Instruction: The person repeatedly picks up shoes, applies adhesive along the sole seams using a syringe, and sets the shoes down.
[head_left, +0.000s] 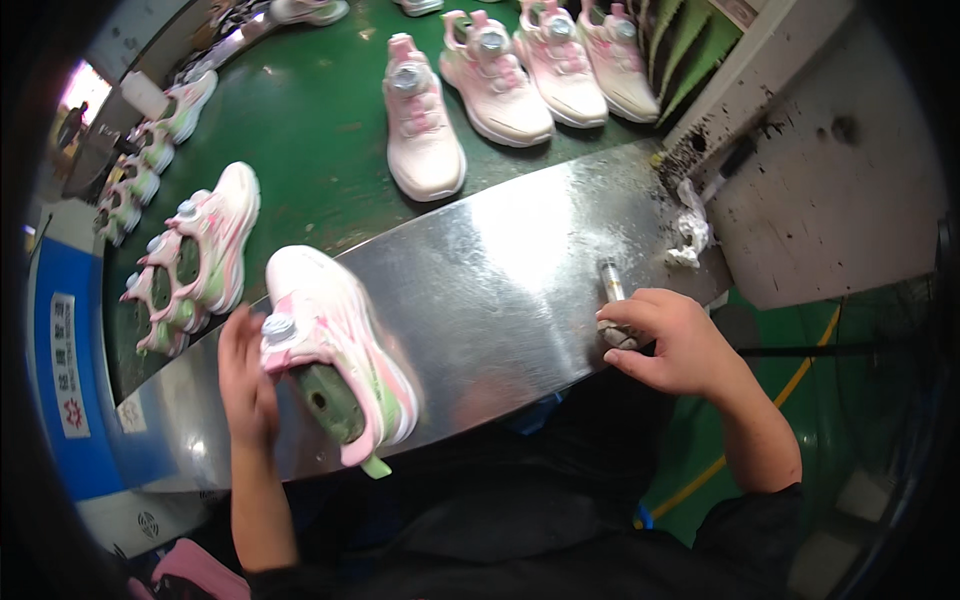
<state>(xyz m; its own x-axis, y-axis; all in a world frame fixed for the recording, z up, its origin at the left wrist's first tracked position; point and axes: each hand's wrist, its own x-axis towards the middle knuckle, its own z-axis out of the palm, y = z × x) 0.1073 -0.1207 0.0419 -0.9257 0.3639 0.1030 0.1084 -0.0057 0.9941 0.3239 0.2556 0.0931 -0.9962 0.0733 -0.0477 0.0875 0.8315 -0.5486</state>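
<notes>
A pink and white sneaker [325, 320] with light green trim and a round clear dial stands on the metal worktop [480, 300], toe pointing away from me. A dark green form with a round hole fills its opening. My left hand [245, 375] is at the sneaker's left side, fingers stretched out and slightly blurred; whether they touch the upper, I cannot tell. To the right, my right hand [660, 338] grips a small tool [611, 285] with a silver cylindrical end and a worn, wrapped-looking handle. My fingers and thumb close around that handle, hiding part of it.
Matching sneakers [498, 90] stand on the green surface [320, 130] beyond the worktop. More sneakers [215, 240] line up at the left. Crumpled white tissue [690, 225] lies by a stained metal panel [840, 160] on the right. A white bottle [145, 95] stands far left.
</notes>
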